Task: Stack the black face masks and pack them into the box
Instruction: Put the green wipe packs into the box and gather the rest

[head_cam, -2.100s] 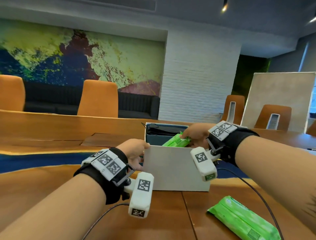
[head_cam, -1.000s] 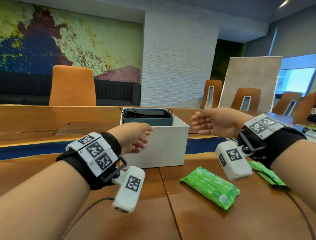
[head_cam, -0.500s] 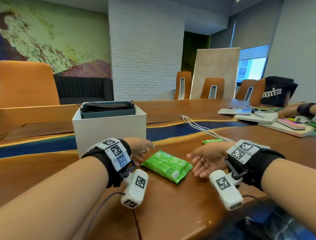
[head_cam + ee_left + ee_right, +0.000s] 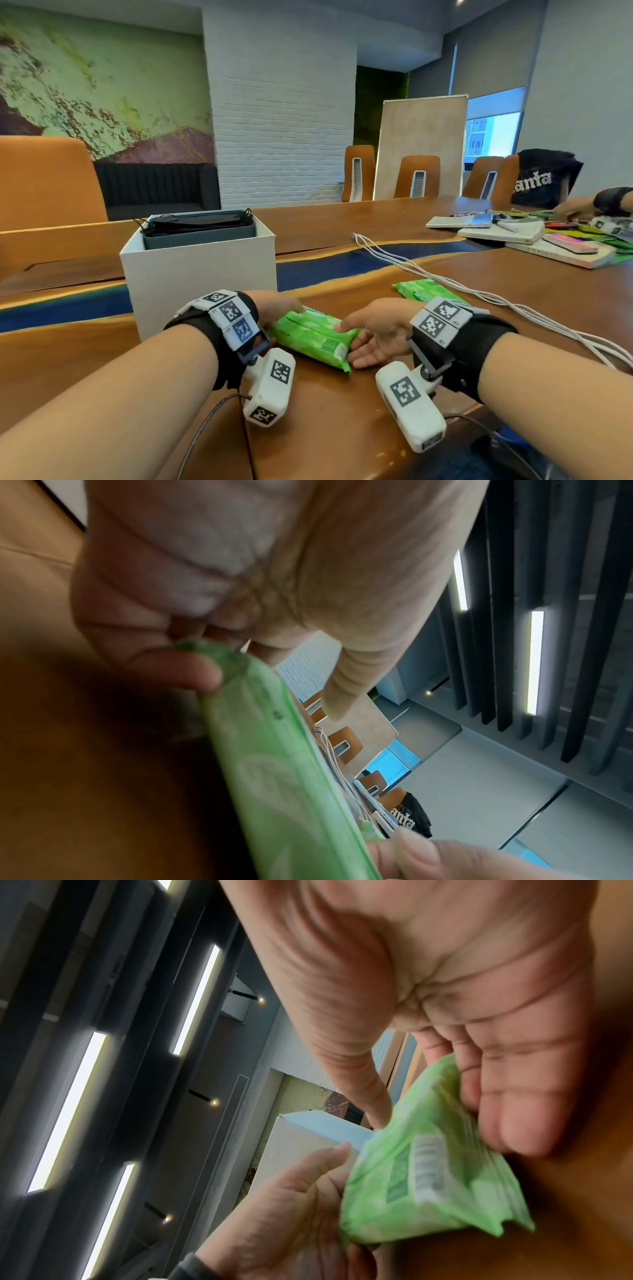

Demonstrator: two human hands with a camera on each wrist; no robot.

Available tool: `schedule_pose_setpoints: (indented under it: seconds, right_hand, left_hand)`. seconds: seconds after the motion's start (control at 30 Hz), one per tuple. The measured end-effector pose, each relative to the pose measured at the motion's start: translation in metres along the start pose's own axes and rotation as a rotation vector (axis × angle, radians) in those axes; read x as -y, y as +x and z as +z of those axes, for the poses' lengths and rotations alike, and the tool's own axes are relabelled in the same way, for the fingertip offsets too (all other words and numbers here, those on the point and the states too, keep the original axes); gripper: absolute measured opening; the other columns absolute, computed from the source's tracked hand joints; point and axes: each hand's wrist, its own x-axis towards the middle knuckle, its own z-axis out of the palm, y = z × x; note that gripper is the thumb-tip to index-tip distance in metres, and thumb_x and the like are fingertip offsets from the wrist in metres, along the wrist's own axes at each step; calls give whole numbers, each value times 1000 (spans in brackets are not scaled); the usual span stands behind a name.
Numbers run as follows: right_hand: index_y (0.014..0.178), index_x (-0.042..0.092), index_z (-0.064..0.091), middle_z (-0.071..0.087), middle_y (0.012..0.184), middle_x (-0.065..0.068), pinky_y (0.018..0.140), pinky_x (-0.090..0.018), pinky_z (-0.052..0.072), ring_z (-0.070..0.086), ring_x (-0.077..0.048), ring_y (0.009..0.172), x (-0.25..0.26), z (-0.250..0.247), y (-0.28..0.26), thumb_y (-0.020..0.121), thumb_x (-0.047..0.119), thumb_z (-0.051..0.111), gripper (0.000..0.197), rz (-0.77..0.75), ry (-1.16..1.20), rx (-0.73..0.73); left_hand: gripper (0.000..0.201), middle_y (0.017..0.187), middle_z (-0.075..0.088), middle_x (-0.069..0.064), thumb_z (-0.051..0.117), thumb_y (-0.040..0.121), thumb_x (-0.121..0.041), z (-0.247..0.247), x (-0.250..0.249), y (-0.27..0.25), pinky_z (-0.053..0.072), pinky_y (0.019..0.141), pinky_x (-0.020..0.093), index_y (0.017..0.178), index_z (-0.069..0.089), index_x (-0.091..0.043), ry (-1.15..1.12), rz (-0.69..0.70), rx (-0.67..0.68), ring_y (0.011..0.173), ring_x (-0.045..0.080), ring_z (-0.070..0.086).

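Pretty clearly an office meeting room: one long wooden worktop (image 4: 342, 219) lined with orange chairs (image 4: 416, 176), a whiteboard (image 4: 419, 144) leaning at the back, a big wall mural (image 4: 102, 85), and notebooks (image 4: 500, 233) piled at the far end.

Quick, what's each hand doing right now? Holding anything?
Left hand: grips one end of the green wipes pack.
Right hand: grips the other end of the same pack, thumb on top, fingers under.

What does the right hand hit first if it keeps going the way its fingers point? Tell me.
The green pack: the right hand points left at its near end and already touches it. Beyond the pack is the left hand.
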Motion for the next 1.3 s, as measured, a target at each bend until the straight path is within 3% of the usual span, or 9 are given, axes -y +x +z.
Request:
schedule_pose_setpoints:
  seconds: [0.2,0.53,0.63,0.73,0.8,0.93,1.0,1.13,1.3]
  right_hand:
    - [99,1,57,67,79,-11,60,-31,59,69,-20,65,21,0,-11,92,17,61,18,-107,83,95]
    - [118,12,57,70,96,-8,62,-27,58,70,-17,74,105,34,-33,98,21,47,25,-513,238,323]
    - [105,12,61,70,83,-4,61,-23,56,65,-15,73,140,57,-39,99,20,48,16,-612,238,268]
    - [87,10,57,62,79,-8,51,-20,53,59,-18,70,168,74,-34,98,16,50,14,-610,265,160]
    - [90,7,56,61,85,-10,51,-23,55,60,-21,71,181,85,-23,98,15,51,12,-590,263,144]
    - [91,7,52,60,83,-9,52,-26,54,61,-19,68,197,105,6,98,11,50,9,-575,193,66]
    - [93,7,51,60,82,-8,50,-28,54,59,-18,67,202,116,18,99,10,49,7,-571,159,57]
    - [100,7,53,64,93,-12,70,-36,55,62,-23,78,208,130,41,99,11,49,6,-492,44,75]
    - [109,-1,61,68,108,-18,96,-49,49,66,-34,101,212,133,61,87,27,67,36,-392,-442,-6]
  left_hand:
    - [32,61,48,2,46,97,-41,-17,-15,-16,25,31,8,81,46,-12,-156,69,-26,35,10,41]
    - [29,62,45,-1,52,93,-45,-103,-20,-64,29,33,10,83,49,-19,-481,343,-206,45,9,38]
    - [32,63,48,0,48,95,-48,-135,-16,-75,35,38,14,83,51,-19,-526,387,-350,45,10,42]
    - [35,106,63,7,38,99,-45,-169,-1,-72,49,75,34,106,58,-17,-510,382,-466,89,24,61]
    - [43,140,48,14,41,100,-36,-184,16,-66,42,92,43,132,49,-9,-488,295,-540,120,35,48]
    - [43,144,40,15,42,100,-27,-192,46,-48,34,99,47,140,38,-11,-515,144,-425,133,30,35]
    - [35,127,52,16,41,100,-25,-194,54,-35,37,96,49,132,44,-10,-570,129,-357,119,31,47]
    - [14,88,48,13,42,100,-22,-184,57,-23,45,72,41,100,47,-9,-689,131,-299,72,25,48]
    - [11,102,50,14,40,101,-22,-184,61,-17,44,94,48,98,46,-13,-680,158,-328,98,28,51]
